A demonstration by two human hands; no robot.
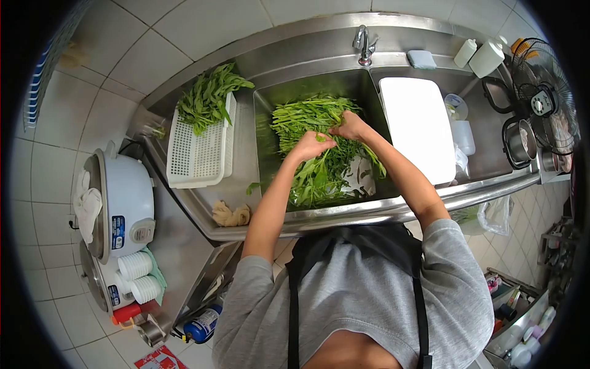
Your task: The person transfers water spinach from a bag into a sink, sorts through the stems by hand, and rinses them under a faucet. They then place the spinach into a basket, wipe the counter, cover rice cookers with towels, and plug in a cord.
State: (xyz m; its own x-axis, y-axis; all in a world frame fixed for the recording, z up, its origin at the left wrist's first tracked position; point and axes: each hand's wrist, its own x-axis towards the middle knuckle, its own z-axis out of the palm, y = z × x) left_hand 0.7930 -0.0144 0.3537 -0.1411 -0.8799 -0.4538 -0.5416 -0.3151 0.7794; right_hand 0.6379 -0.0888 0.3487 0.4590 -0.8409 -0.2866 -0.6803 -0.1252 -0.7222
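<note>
The tiled room has pale wall tiles behind a long stainless steel sink counter (405, 209), with a silver metal faucet (365, 52) at its far edge. In the head view, a deep square steel basin (264, 123) holds a large heap of long-stemmed, leafy greens (313, 114), stems mostly in the upper part, looser leaves lower down.

Both bare hands are over this heap, close together. The left hand (312, 146) has its fingers drawn in, with a bit of green pinched among them. The right hand (351, 126) is just beside it, fingers bent down at the stems; how far they are closed, and on what, cannot be told.

Left of the basin, a white perforated plastic basket (198, 154) stands on the counter, more leafy greens piled at its far end and spilling over the rim. A crumpled tan cloth (231, 214) lies near the counter's front edge. Right of the basin is a flat white rectangular board (418, 129), and beyond it a metal pot (521, 141) and a black wire-caged fan (544, 101). A light-blue folded cloth (421, 59) lies behind the board. Further left stands a large pale-blue rice cooker (129, 203), near stacked white cups (135, 265).
</note>
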